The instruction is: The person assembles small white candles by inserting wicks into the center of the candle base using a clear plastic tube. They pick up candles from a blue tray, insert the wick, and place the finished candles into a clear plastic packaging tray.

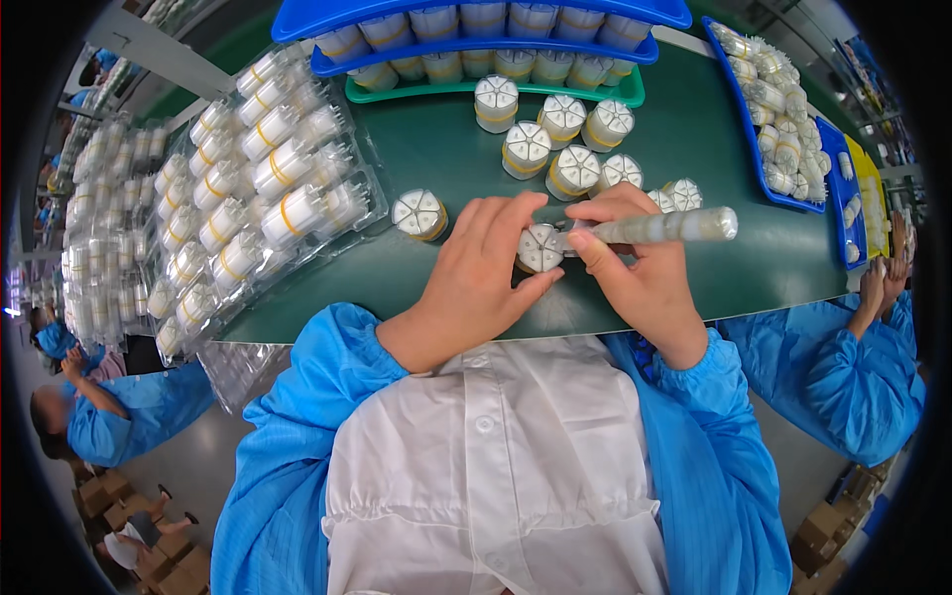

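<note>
My left hand (482, 266) is curled round a short white cylinder (540, 247), whose round top is split into wedges. A translucent, whitish rod (679, 226) sticks out to the right from my right hand (640, 268), pinched between thumb and fingers. Its inner end meets the cylinder's edge, and my fingers partly hide that contact. Just left of my left hand stands another wedge-topped cylinder (419, 214) with a yellow band. Several more, such as this banded cylinder (527, 149), stand upright beyond my hands.
Stacked blue trays (486, 45) of cylinders stand at the far side, above a green tray (451, 90). Clear plastic trays (372, 188) of banded cylinders fill the left. A blue tray (742, 119) of white pieces lies right. Co-workers in blue sleeves (863, 387) sit on both sides.
</note>
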`<state>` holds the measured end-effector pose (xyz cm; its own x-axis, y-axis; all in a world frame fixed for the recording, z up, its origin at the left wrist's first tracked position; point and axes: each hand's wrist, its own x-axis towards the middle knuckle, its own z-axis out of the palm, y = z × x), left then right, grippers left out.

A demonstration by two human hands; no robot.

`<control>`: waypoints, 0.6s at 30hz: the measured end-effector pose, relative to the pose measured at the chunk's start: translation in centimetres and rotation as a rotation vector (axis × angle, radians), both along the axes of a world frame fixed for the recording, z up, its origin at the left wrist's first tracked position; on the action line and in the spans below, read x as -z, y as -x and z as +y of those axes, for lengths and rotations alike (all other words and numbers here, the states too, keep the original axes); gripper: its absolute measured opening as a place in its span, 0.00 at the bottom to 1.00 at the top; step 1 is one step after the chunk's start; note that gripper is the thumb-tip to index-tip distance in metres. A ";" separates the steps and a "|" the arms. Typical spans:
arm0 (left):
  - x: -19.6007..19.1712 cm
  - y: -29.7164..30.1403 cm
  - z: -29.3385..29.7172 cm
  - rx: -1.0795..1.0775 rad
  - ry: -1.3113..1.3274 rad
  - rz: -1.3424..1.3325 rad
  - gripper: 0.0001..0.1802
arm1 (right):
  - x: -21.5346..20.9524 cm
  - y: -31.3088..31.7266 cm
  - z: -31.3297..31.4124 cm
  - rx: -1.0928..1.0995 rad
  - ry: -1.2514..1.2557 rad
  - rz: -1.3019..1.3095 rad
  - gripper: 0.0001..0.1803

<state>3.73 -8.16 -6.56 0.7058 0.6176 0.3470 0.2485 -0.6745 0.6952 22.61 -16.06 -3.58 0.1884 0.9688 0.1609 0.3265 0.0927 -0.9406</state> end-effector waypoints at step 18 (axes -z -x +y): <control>-0.3 0.3 0.1 0.056 0.096 -0.056 0.40 | -0.1 -0.4 0.4 -0.001 -0.071 -0.051 0.10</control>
